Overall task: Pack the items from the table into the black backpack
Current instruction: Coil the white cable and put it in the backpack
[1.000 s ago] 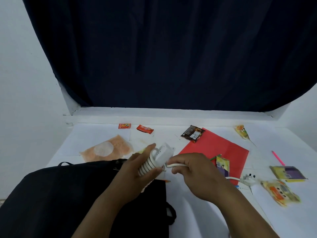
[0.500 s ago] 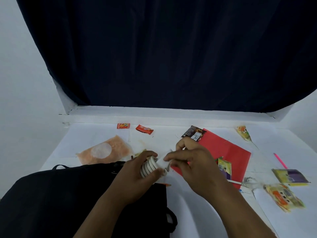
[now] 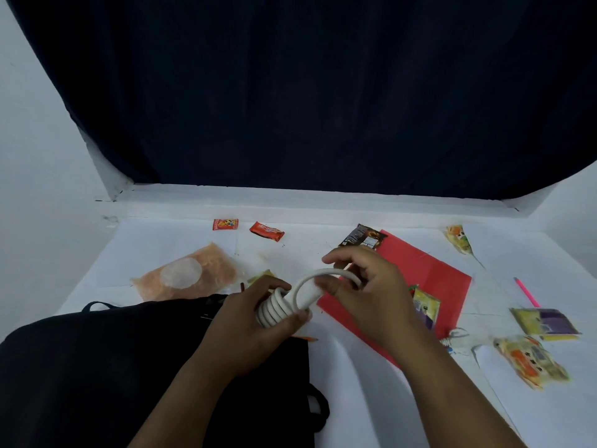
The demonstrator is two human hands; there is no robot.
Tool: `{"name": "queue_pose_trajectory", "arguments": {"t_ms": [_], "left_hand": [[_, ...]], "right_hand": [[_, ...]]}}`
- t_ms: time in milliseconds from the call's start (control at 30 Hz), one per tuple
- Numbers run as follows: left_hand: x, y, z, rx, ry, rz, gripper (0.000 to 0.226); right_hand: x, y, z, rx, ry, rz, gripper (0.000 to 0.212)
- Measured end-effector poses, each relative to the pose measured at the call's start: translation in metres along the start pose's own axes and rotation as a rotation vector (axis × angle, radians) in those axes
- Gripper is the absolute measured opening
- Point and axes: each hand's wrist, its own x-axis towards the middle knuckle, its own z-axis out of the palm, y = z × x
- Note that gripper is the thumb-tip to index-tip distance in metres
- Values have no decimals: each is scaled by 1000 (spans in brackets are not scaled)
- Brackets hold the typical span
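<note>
Above the near edge of the flat black fabric backpack, on the white paper-covered table: coiling of a thick white rubbery power cable under way, not yet packed. Held in mid-air between both hands, just beyond the backpack's right side and touching nothing else visible.

Left hand wrapped round the finished coils, thumb pressed against the stack. Right hand pinching the free loop arching over the top, fingers curled on the cord.

To do well, by judgement: keep the left thumb clamping the turns so none spring off; lay each new loop snug beside the last, same width; feed slack steadily so the trailing white plug end, lying blurred on the table near the right forearm, drags clear of the red paper sheet and the yellow snack packet; tuck the tail under a turn before lowering into the bag.

Look of the cable: smooth, glossy, round in section, about five tight turns stacked like a spring, stiff enough to hold an open arch.
</note>
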Motion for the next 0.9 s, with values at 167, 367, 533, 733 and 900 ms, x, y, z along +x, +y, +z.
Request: {"name": "queue_pose_trajectory", "arguments": {"t_ms": [167,367,533,733,900], "left_hand": [[0,-3,-9,-67,1,-33,44],[-6,7,-8,-160,-127,69,43],[-7,12,-8,-269,-69,98,57],[-8,13,-2,-395,-61,92,59],[-7,13,-2,-450,24,34,37]], "right_hand": [[-5,12,-20,277,-146,64,25],[1,18,-8,259,-42,24,19],[-6,27,1,271,-127,84,44],[-11,23,4,90,-210,76,18],[-15,24,-4,-86,-300,68,29]]}}
